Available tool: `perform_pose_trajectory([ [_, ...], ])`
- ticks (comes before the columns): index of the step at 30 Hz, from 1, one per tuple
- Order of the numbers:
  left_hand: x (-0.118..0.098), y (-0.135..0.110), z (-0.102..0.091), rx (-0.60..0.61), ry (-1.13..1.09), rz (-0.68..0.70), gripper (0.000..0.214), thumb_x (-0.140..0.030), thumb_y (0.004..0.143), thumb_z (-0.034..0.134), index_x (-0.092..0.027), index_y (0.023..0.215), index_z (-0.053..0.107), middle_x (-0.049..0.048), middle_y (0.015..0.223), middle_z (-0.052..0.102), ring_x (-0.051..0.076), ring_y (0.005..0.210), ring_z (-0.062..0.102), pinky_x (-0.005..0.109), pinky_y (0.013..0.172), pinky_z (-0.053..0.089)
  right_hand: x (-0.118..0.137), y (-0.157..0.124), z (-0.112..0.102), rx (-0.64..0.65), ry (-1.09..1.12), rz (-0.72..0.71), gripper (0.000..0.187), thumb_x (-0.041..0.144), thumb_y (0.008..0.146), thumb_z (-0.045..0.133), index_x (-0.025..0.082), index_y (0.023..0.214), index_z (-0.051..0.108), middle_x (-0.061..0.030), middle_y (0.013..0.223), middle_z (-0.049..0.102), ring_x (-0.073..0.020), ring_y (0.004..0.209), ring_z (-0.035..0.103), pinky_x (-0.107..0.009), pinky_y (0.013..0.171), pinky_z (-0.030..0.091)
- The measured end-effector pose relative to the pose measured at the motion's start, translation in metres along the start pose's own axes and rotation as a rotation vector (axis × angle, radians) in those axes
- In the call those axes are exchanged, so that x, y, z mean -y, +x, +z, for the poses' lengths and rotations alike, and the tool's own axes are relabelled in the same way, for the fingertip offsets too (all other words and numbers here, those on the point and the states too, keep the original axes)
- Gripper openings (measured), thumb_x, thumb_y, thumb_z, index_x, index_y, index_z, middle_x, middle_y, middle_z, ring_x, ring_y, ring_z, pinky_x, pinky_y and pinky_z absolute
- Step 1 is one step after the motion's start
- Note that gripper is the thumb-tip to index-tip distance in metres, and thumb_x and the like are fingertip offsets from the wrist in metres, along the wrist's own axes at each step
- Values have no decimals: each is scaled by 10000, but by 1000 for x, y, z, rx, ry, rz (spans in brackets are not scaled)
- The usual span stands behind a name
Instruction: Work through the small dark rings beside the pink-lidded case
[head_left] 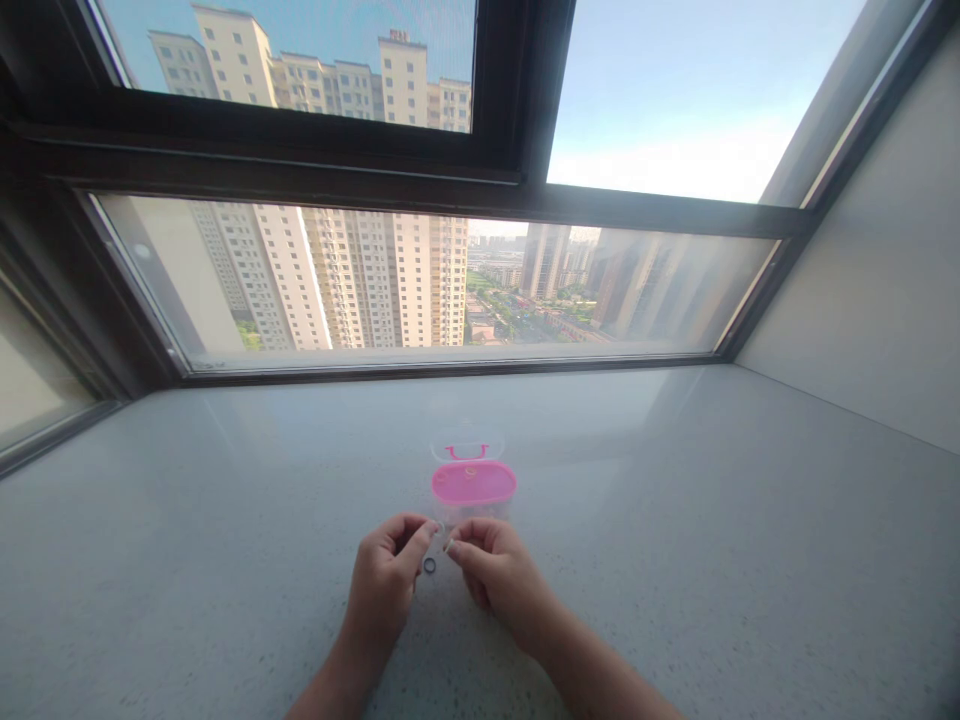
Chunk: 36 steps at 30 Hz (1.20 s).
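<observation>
My left hand (386, 580) and my right hand (495, 575) rest close together on the grey stone sill (675, 560), both with fingers curled into a pinch. Their fingertips almost meet around something tiny and pale that I cannot make out. A small dark ring (430, 566) lies on the sill just below and between the fingertips. Just beyond the hands stands a small pink box (473, 483) with a clear open lid (466, 445) tilted up behind it.
A wide window with a dark frame (450, 195) runs along the far edge of the sill, with tall buildings outside. A pale wall (870, 300) rises along the right side. A second pane (37, 370) borders the left.
</observation>
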<state>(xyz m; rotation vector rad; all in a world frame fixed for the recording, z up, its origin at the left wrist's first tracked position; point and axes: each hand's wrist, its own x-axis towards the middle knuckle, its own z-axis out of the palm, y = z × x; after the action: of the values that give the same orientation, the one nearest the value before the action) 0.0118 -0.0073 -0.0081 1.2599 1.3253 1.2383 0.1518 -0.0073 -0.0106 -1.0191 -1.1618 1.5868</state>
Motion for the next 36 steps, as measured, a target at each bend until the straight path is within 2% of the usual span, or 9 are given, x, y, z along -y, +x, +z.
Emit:
perform_pose_trajectory([
  [36,-2,-2,1,-11,1,1,255,-382,716,614,-132,666,631,-66,440,393,68,397,319,164,369,259,0,0,0,4,-6,9,208,339,689,616,158,694,514,107,350,369,-43,289,260,-180,315,154],
])
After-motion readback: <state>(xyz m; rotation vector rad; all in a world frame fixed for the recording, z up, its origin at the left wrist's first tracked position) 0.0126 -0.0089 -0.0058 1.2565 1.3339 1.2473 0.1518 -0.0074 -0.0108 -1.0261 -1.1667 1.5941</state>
